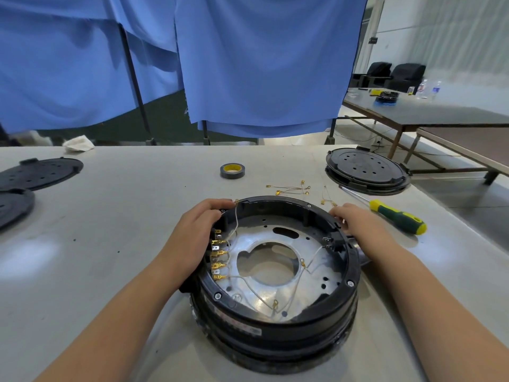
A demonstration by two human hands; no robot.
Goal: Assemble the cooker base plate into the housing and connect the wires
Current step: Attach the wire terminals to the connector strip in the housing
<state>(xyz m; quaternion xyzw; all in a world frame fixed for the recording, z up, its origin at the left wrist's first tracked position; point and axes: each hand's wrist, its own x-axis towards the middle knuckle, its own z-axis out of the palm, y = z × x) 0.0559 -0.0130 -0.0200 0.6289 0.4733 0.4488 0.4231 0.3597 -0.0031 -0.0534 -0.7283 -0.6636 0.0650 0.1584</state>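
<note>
The round black cooker housing (pixel 278 323) stands on the table in front of me, open side up. Inside lies the silver metal base plate (pixel 311 252) with a large centre hole. Thin white wires (pixel 256 285) with gold terminals run across the plate to a row of gold tabs (pixel 219 257) on the housing's left inner wall. My left hand (pixel 198 230) grips the housing's left rim, fingers curled over the edge near one wire end. My right hand (pixel 355 221) grips the right rim.
A green-and-yellow screwdriver (pixel 396 219) lies right of the housing. Loose gold-tipped wires (pixel 294 188) and a tape roll (pixel 232 170) lie behind it. Black covers sit at the far right (pixel 366 169) and far left (pixel 38 172). A white cloth (pixel 78 144) lies at the table's back edge.
</note>
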